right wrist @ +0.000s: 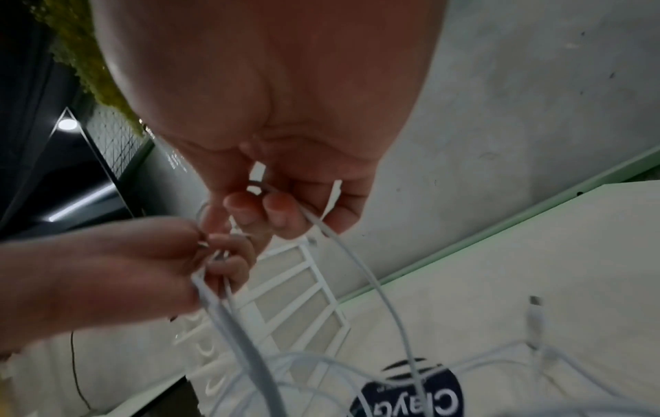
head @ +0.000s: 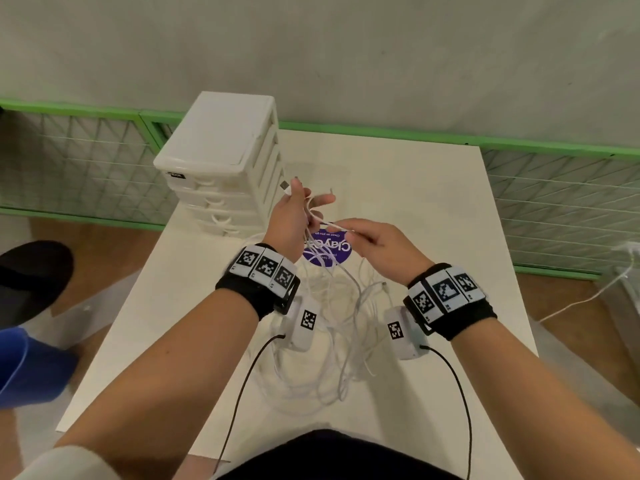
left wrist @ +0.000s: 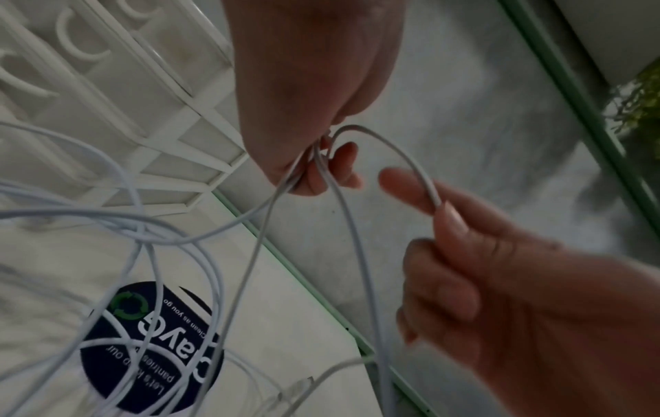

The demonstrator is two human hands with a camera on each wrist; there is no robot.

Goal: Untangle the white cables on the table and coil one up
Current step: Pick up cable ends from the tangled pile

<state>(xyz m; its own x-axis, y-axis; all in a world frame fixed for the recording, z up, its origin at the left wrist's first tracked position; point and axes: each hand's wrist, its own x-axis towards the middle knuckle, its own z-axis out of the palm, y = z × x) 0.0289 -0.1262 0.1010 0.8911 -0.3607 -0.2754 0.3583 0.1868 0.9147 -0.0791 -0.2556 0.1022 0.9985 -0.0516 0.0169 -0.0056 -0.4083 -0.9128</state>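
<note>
From the head view, the left hand is gripping a raised bundle of white cables with a USB plug sticking up, strands trailing toward the person onto the white desk.

Left wrist view: the right hand is pinching one loop just beside that grip.

Right wrist view: a drawer unit is standing behind.

A white table carried everything. A white drawer unit stood at its far left corner. Near the middle a round purple sticker lay flat on the top, partly crossed by white cables, whose tangled loops lay spread over the surface from the sticker toward the near edge, with one loose plug resting just beside the sticker
</note>
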